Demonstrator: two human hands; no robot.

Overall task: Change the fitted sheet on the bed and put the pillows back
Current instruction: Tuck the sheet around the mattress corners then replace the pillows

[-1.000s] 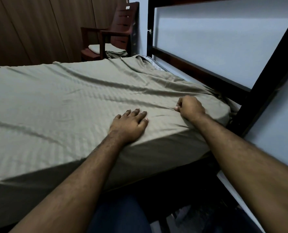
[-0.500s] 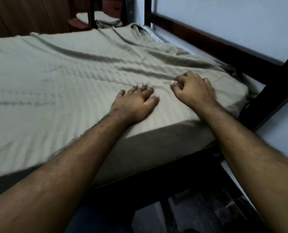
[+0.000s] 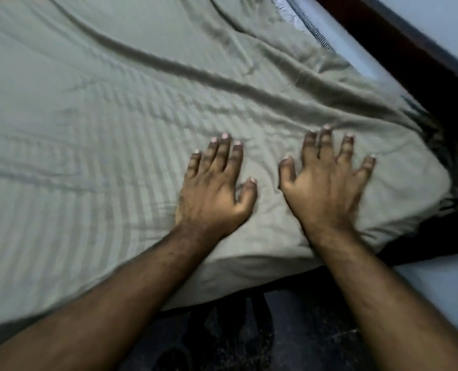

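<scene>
Both palms down flat now, smoothing stage by the look of it. The left hand (image 3: 217, 188) and the right hand (image 3: 327, 180) press side by side on the olive striped fitted sheet (image 3: 102, 162), fingers spread and straight, holding nothing. The sheet covers the mattress, near corner tucked over just right of the right hand. Its woven stripes run across the view toward the dark bed frame (image 3: 415, 62); long creases slant from upper left down to that corner. Next, I'd judge, sweep outward along those creases. No pillows in sight.
</scene>
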